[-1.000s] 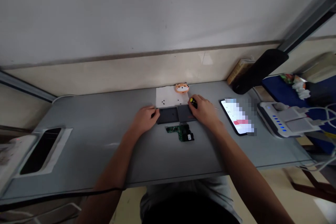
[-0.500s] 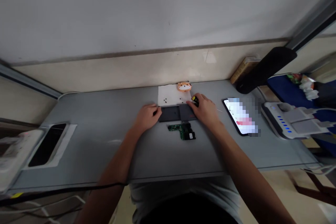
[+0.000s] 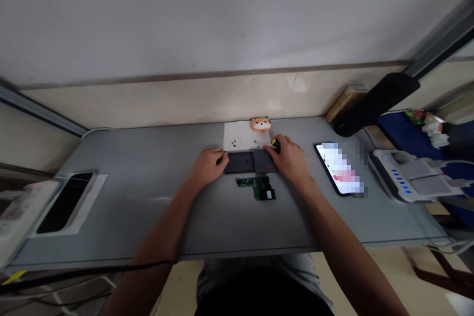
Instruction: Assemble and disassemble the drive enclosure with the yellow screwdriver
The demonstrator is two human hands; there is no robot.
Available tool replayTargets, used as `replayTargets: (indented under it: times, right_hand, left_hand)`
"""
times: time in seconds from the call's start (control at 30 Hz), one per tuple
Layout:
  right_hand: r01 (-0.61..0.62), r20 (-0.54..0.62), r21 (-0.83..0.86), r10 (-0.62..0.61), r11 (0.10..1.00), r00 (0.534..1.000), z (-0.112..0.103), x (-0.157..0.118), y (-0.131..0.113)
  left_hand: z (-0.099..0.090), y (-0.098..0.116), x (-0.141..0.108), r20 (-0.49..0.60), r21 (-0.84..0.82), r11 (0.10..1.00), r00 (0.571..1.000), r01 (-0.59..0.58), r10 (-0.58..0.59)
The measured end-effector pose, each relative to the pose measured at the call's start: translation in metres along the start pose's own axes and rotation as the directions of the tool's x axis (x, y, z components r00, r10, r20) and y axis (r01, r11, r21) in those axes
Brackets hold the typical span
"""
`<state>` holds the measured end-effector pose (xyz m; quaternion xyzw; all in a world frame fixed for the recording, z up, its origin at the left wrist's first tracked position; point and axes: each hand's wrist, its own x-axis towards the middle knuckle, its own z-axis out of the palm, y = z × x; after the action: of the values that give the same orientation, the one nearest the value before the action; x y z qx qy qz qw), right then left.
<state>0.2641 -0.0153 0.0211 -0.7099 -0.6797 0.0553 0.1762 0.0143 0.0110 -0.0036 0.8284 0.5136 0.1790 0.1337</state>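
Note:
A dark rectangular casing (image 3: 240,162) lies flat on the grey table, with a squarish dark section (image 3: 262,161) at its right part. My left hand (image 3: 209,167) grips the casing's left end, its fingers curled. A screwdriver with a black and yellow handle (image 3: 275,143) is held in my right hand (image 3: 291,158), whose fingers also touch the casing's right end; the thin shaft points right. Just below the casing is a green circuit board (image 3: 256,184) with a black part. Several tiny screws (image 3: 233,143) rest on white paper (image 3: 237,131) behind the casing.
An orange animal-faced item (image 3: 261,124) sits on the paper's back edge. To the right are a lit phone (image 3: 338,168), a white power strip (image 3: 403,173) and a black cylinder (image 3: 374,103). Another phone (image 3: 66,202) lies far left. A black cable (image 3: 111,269) crosses the front left.
The view has shifted slightly, so the table items appear a little lower. Both hands keep their places at the casing's ends.

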Motion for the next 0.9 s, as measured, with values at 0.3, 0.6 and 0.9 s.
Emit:
replayTargets:
  times: [0.3, 0.6, 0.9]
  right_hand:
    - [0.003, 0.000, -0.020, -0.003, 1.000, 1.000, -0.001, 0.000, 0.001]
    - [0.002, -0.014, -0.033, -0.003, 0.999, 1.000, -0.003, 0.000, 0.001]
    - [0.362, 0.062, 0.074, -0.367, 0.929, 0.928, -0.024, -0.027, -0.005]
  left_hand:
    - [0.002, -0.004, 0.000, 0.013, 0.005, 1.000, 1.000, -0.015, 0.015]
    - [-0.008, -0.001, -0.002, 0.026, 0.003, 1.000, 0.999, -0.030, 0.030]
    - [-0.017, -0.002, -0.006, 0.035, 0.001, 1.000, 0.999, 0.014, -0.014]
